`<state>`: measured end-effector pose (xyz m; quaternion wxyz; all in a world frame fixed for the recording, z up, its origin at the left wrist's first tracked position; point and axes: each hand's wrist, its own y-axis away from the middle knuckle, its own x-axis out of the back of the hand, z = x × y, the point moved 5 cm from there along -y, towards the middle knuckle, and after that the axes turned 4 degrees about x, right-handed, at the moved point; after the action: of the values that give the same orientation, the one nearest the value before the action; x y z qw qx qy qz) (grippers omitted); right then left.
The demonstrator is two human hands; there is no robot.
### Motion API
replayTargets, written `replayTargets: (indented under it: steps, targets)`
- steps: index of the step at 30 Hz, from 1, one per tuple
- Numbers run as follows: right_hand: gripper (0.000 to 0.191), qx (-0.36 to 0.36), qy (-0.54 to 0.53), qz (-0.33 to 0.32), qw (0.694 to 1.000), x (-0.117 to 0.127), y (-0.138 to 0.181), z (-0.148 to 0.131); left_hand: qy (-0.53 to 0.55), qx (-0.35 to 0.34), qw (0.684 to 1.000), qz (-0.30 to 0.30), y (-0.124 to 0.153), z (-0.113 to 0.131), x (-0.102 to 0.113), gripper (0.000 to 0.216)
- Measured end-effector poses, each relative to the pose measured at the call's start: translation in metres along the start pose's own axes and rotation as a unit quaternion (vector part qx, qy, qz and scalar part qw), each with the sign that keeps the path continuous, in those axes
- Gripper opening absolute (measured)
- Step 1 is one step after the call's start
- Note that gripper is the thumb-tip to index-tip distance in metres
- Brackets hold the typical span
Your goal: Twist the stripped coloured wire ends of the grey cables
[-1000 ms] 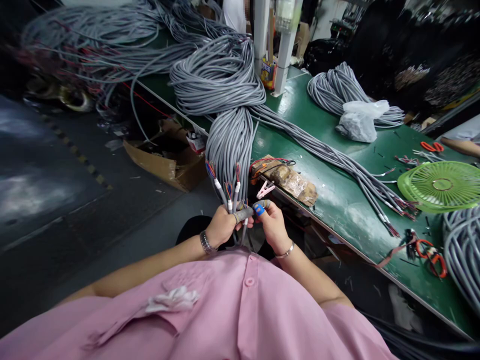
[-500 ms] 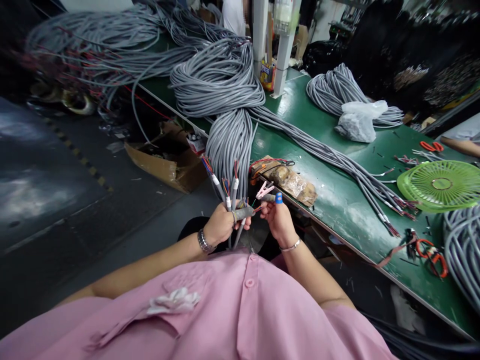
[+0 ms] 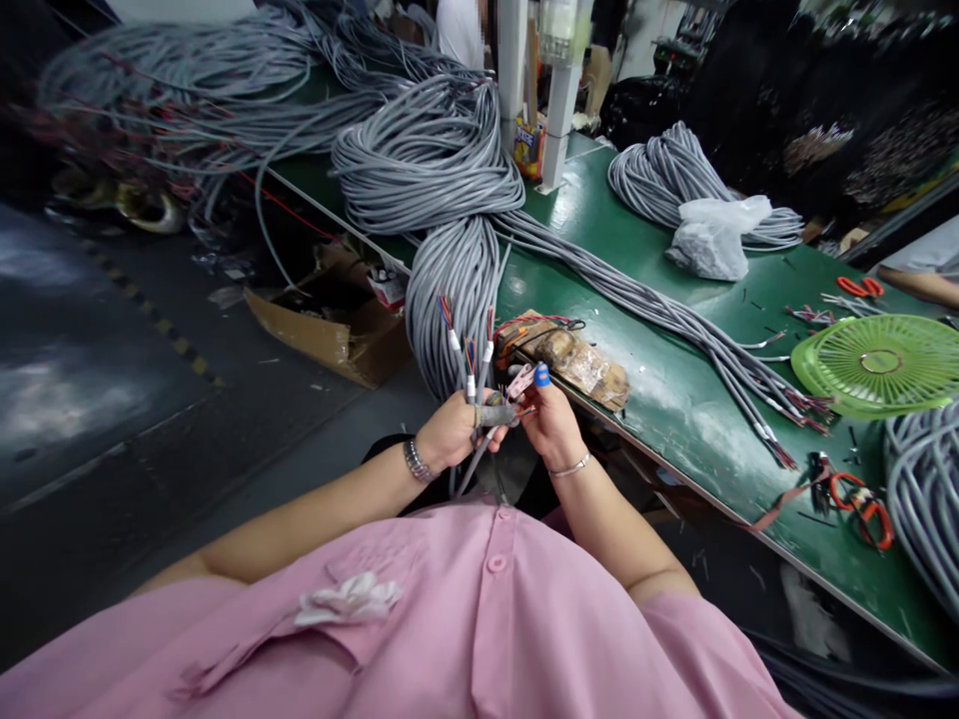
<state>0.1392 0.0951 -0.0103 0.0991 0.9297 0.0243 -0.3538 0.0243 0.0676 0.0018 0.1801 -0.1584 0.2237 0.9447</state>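
Observation:
My left hand is closed round several grey cables whose stripped ends, with coloured wires and white sleeves, stick up above the fist. A taped finger guard covers its index finger. My right hand, with a blue finger cot on one fingertip, pinches the thin coloured wires at a cable end right beside the left hand. The cables hang from a thick grey bundle draped over the edge of the green bench.
A pink clip and a taped wooden block sit at the bench edge by my hands. Grey cable coils, a white bag, a green fan grille and orange-handled cutters lie on the bench. A cardboard box is on the floor.
Both hands rose slightly and came closer together. The right hand's blue-capped finger lifted from lying flat to the cable ends, and the stripped ends stand higher now.

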Motion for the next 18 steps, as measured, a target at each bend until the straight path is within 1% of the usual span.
replayTargets:
  steps: [5,8,12,14,18]
  targets:
    - [0.044,0.013,0.011,0.007,1.000,-0.001,0.000,0.000,-0.003,0.001,1.000,0.003,-0.001,0.000,-0.001,0.026]
    - [0.046,-0.008,0.025,0.010,1.000,-0.001,0.003,0.000,-0.001,0.002,1.000,0.007,0.001,0.001,-0.001,0.027]
    - [0.049,-0.052,-0.009,0.017,0.998,0.002,0.006,0.001,-0.017,-0.016,1.000,0.018,0.010,0.001,0.000,0.026]
    - [0.048,-0.061,-0.011,0.009,0.998,0.003,0.007,0.000,-0.026,-0.027,0.999,0.028,0.015,0.001,0.001,0.026]
    - [0.040,-0.026,0.021,-0.016,0.999,0.000,0.008,-0.006,0.003,-0.040,0.997,0.061,0.020,0.000,0.003,0.026]
